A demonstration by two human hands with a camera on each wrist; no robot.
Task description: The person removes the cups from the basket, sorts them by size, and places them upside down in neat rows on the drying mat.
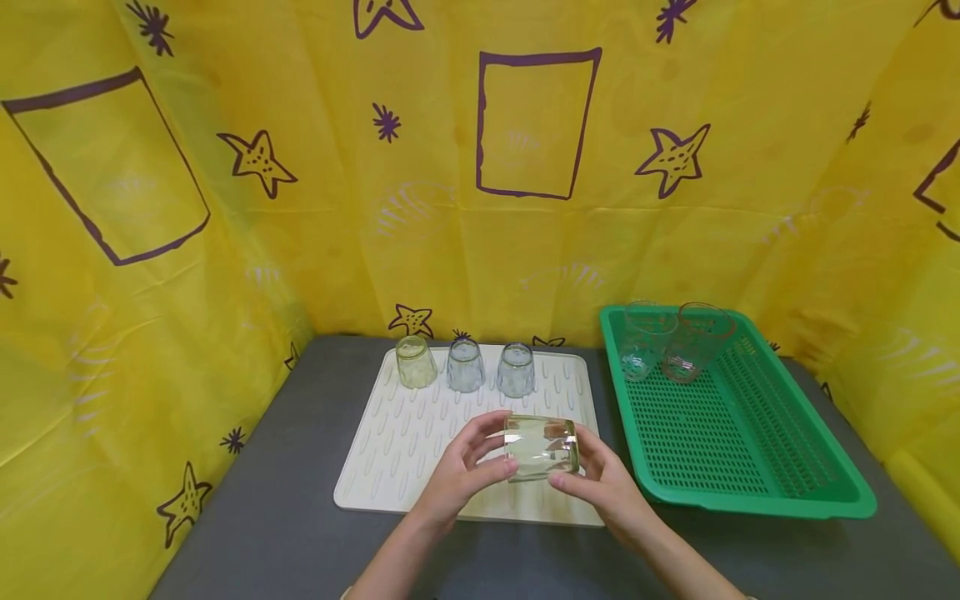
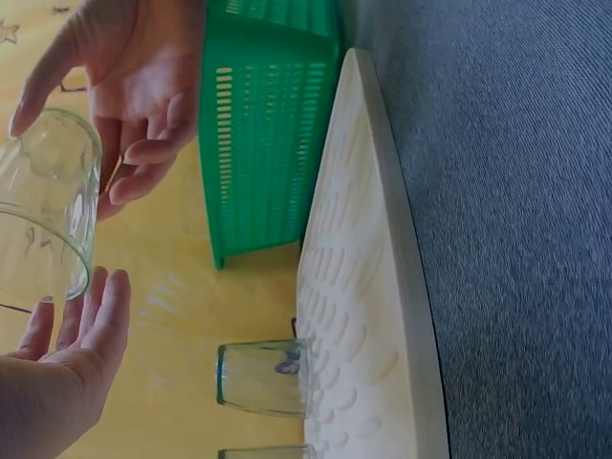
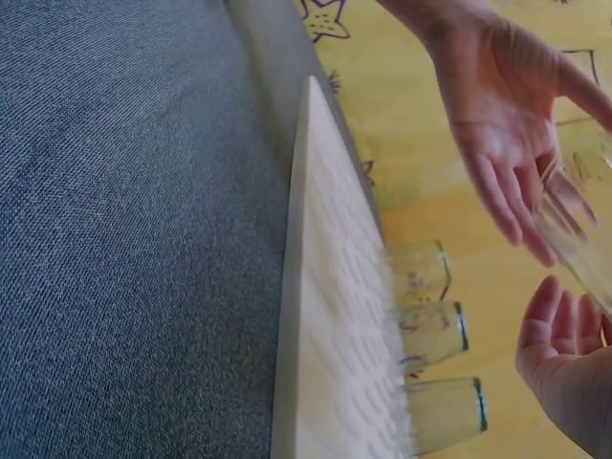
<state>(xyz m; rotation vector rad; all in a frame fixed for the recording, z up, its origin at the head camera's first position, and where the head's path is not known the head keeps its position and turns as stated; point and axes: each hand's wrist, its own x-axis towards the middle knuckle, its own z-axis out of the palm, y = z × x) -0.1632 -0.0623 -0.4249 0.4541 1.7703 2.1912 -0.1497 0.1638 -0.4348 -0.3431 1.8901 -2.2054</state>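
Observation:
A pale yellow-green glass tumbler [image 1: 536, 454] lies on its side in the air over the front part of the white drying mat [image 1: 405, 442]. My left hand [image 1: 471, 462] holds its left end, thumb in front and fingers behind. At the other end, my right hand [image 1: 603, 483] grips it between thumb and fingers. Both wrist views show the tumbler [image 2: 48, 206] between the two hands, partly cut off by the frame. Behind it on the mat stand a yellowish tumbler [image 1: 416, 367] and two blue-grey tumblers [image 1: 465, 367] [image 1: 516, 372], wide ends down.
To the right sits a green plastic basket [image 1: 757, 504] with slotted sides. Two taller glasses stand at its back left, one clear [image 1: 639, 346], one pinkish [image 1: 693, 346]. A yellow patterned cloth [image 1: 450, 250] surrounds the dark grey tabletop [image 1: 277, 500].

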